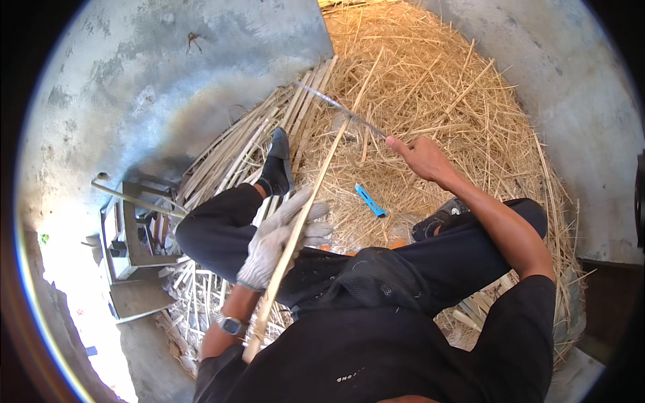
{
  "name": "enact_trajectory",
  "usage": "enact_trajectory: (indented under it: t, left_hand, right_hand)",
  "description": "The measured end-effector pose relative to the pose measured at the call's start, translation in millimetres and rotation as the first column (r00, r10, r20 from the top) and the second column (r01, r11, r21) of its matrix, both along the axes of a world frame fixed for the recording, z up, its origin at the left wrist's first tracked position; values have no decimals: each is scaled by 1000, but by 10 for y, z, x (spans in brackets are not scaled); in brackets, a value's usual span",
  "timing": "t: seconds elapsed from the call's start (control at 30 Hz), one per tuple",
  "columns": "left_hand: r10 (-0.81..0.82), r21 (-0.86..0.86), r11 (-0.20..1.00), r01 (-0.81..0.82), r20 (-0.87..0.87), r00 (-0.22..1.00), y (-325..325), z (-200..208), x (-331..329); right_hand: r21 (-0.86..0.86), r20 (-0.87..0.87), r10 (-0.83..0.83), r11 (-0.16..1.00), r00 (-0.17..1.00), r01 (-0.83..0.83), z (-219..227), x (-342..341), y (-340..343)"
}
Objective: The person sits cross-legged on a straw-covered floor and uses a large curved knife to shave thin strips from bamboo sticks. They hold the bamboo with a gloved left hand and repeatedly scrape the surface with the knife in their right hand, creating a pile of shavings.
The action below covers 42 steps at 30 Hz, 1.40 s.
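Note:
A long, pale bamboo strip (321,176) runs from beside my left forearm up and away toward the straw. Across the palm side of my left hand (279,238), in a whitish knitted glove, lies this strip; the hand holds it loosely, fingers fairly straight behind it. My bare right hand (424,160) is closed around the near end of a knife, whose handle is hidden in the fist. The knife's long thin blade (329,101) points to the far left and crosses the strip near its upper part. Between my feet, a blue utility cutter (370,201) lies on the shavings.
A deep heap of straw-like bamboo shavings (430,74) covers the floor ahead. Split strips (228,151) are piled along the left wall (168,80). A wooden cabinet-like box (127,235) with small items stands left of my knee. Another concrete wall (557,87) rises at right.

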<state>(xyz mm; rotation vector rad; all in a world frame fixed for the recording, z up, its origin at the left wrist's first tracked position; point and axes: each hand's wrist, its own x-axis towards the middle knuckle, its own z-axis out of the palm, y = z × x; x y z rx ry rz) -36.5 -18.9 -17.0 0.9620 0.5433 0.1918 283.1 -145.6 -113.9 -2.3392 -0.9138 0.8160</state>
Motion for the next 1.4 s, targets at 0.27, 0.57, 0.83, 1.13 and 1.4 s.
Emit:
enact_trajectory:
  t: [0.27,0.57,0.83,1.13,1.4]
  left_hand:
    - [-90,695,713,93,-41,995,214,221,-290]
    - [536,931,243,-271,104,838,804,365,211]
    - [475,778,-221,-588,613,632,679,926,914]
    - [519,882,-150,-446,454,724,880,724,1294]
    - [434,755,8,-655,588,683,993,651,1363]
  right_hand:
    - [-33,-101,61,997,993,-65,-297,-244,218]
    - [179,-359,-90,970,929,163,-515,-434,559]
    - [484,-180,-34,867,983,119,-13,-533,71]
    - [424,-295,-56,887,954,183,162,-774,-81]
    - [439,-365,-13,879,931,185,671,-1062,-110]
